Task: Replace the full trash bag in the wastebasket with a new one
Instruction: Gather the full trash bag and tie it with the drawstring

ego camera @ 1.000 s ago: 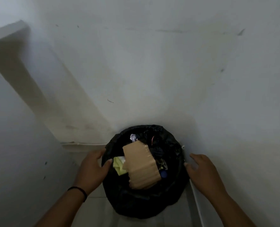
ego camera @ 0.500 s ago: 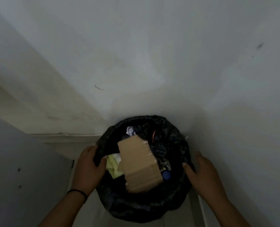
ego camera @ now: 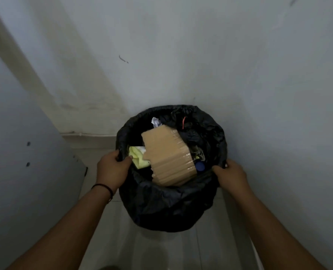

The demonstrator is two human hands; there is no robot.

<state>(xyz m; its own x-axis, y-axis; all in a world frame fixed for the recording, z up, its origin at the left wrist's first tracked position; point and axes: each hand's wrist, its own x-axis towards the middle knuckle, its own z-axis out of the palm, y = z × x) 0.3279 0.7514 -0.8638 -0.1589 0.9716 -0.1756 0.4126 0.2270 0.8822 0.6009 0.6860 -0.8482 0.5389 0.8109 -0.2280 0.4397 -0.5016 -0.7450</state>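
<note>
In the lower middle of the frame a black trash bag lines a wastebasket standing on the pale floor in a corner of white walls. The left hand pinches the bag's rim on its left side; the right hand grips the rim on the right. Inside lie a brown cardboard box, yellow paper and a blue cap.

A pale, scuffed plaster wall fills the background, with a short dark scratch mark on it. A smooth grey-white panel with two small dark spots stands at left. Light glossy floor tiles lie below, and a thin white pipe runs along the wall's foot
</note>
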